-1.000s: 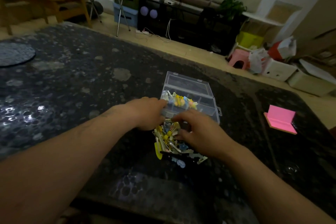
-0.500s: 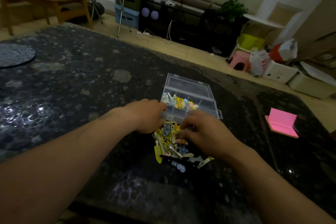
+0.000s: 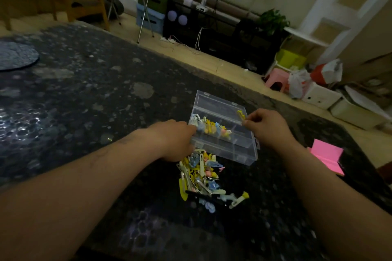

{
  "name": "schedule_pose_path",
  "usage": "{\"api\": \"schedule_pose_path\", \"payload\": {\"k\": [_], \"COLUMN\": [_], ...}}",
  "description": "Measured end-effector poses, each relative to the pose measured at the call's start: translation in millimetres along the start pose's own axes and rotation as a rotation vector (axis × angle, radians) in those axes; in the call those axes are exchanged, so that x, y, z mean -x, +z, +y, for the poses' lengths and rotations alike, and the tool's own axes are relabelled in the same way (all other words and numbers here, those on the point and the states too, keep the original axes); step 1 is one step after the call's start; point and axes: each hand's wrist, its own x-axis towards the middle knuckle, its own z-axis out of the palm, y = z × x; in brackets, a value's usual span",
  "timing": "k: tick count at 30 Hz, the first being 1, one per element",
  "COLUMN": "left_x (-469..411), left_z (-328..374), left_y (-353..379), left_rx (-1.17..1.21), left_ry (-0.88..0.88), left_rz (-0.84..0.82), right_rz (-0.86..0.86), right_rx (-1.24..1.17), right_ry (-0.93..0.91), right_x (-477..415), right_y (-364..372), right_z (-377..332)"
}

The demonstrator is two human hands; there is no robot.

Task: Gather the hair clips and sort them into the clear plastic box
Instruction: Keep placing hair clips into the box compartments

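Pinching a yellow hair clip (image 3: 240,114) between thumb and fingertips, the right hand (image 3: 268,128) holds it just above the far right part of the clear plastic box (image 3: 237,153). The clip sticks up and away from the fingertips, over the box's rim. Left hand (image 3: 174,139) sits at the box's left end, knuckles up and fingers curled under. Those fingers are hidden, so cannot tell if they grip the box, a clip, or nothing.

A row of clips (image 3: 212,128) lies inside the box between the two hands, close to the left fingers. The loose pile of clips (image 3: 200,176) lies on the table (image 3: 84,101) just below the left hand, touching the box's near wall. The box lid (image 3: 216,101) lies open beyond both hands.

Bare dark tabletop spreads to the left of the left hand, and the table edge runs beyond the box. A pink pad (image 3: 326,158) lies to the right of the right wrist, apart from the box. A round mat (image 3: 14,55) is far left, cut off by the frame.

Dim light, clip shapes in the pile blur together, box dividers hard to make out.
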Motion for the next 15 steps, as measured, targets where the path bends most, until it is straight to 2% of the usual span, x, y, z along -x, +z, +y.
{"api": "schedule_pose_path", "payload": {"k": [6,11,15], "left_x": [0.1,0.3,0.3], "left_z": [0.5,1.3,1.2], "left_y": [-0.1,-0.6,-0.6], "left_rx": [0.007,-0.003,-0.005], "left_ry": [-0.008,-0.006,-0.003], "left_rz": [-0.006,0.000,-0.002], "right_rz": [-0.242,-0.261,-0.200], "right_rx": [0.275,0.294,0.293], "right_ry": [0.047,0.121,0.167], "right_x": [-38.9,-46.2,-40.2], "right_y": [22.2,31.3,38.8], "right_z": [-1.8,-5.3,-5.8]}}
